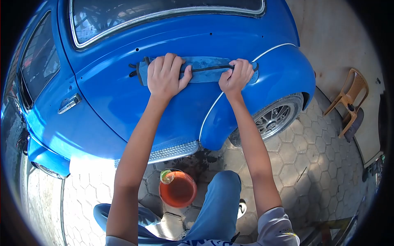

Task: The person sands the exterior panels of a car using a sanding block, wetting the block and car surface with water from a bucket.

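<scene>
A long blue sanding block (205, 64) with a black strip along its length lies flat against the blue car's rear side panel (172, 110). My left hand (167, 77) grips it near its left end, fingers curled over the top and thumb pointing right. Near the right end, my right hand (237, 77) is closed around it, knuckles up. Black looped ends stick out at the block's left tip. Its right end reaches the edge of the rear fender (273, 76). The face against the panel is hidden.
An orange-red bucket (178, 189) of liquid, with a small green-and-clear item at its rim, stands between my legs on hexagonal paving (295, 164). The car's running board (172, 152) and rear wheel (275, 117) are below my arms. A brown plastic chair (351, 96) stands by the wall.
</scene>
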A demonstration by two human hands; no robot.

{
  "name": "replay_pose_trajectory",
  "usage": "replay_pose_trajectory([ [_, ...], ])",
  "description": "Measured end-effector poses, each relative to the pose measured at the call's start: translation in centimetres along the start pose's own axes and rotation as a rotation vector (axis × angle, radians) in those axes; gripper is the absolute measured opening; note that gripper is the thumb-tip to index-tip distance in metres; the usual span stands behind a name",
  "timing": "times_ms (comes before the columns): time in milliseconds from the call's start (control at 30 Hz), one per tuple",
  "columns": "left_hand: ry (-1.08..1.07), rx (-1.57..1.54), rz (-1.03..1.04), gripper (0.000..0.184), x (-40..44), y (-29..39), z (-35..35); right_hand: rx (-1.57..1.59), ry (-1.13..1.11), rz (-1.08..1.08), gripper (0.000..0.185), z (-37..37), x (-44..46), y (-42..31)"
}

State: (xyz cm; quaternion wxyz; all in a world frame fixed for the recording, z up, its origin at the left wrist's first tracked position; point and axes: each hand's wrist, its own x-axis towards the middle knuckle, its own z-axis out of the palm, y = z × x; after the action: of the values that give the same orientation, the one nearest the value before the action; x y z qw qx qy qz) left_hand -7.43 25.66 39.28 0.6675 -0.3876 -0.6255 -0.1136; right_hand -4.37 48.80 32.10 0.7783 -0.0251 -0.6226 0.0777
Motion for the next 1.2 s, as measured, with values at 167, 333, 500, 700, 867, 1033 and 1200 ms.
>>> replay_pose_trajectory([
  [167,0.002,0.105,0.005,0.022,-10.8,-1.7,-3.0,0.030,-0.065,-0.055,0.020,-0.7,-7.1,-4.4],
  [333,-0.193,0.064,0.009,0.033,-20.3,-3.8,-6.8,0.061,-0.158,-0.154,0.022,-1.3,-13.9,-7.9],
  [500,-0.223,0.055,0.008,0.039,-23.2,-7.6,-9.1,0.086,-0.168,-0.192,0.020,-0.5,-14.0,-11.7],
  [700,-0.194,0.067,0.094,0.034,-18.6,-14.9,-12.5,0.138,-0.158,-0.234,0.014,2.5,-8.1,-17.9],
  [867,-0.115,0.110,-0.016,0.031,-15.2,-19.5,-14.4,0.222,-0.205,-0.347,0.015,5.6,0.0,-22.4],
  [1033,0.014,0.186,-0.087,0.034,-13.6,-23.1,-15.1,0.256,-0.163,-0.436,0.018,9.1,5.0,-26.0],
  [1200,0.213,0.198,-0.282,0.022,-15.9,-21.1,-13.8,0.134,-0.092,-0.501,0.023,8.9,3.0,-26.4],
])
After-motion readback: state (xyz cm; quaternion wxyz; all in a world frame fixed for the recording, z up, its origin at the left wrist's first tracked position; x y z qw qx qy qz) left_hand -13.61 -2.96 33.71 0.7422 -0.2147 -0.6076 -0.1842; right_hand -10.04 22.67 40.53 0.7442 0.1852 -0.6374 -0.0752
